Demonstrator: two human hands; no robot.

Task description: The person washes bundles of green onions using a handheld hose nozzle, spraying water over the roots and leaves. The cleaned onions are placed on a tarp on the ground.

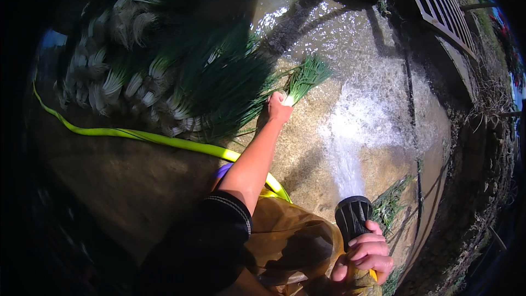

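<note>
My left hand is stretched forward, closed around the pale stems of a bunch of green onions. The bunch's green leaves point away from me to the upper right; its root end is hidden by the hand. My right hand grips a black hose nozzle near my body. A wide jet of water leaves the nozzle and splashes white on the wet concrete floor. To the left lies a large pile of green onion bunches, white root ends mostly towards the left and front.
A yellow-green hose runs along the pile's front edge and under my left arm. Loose leaves lie right of the nozzle, by a dark thin line. A metal grate stands at the upper right. A brown translucent apron covers my lap.
</note>
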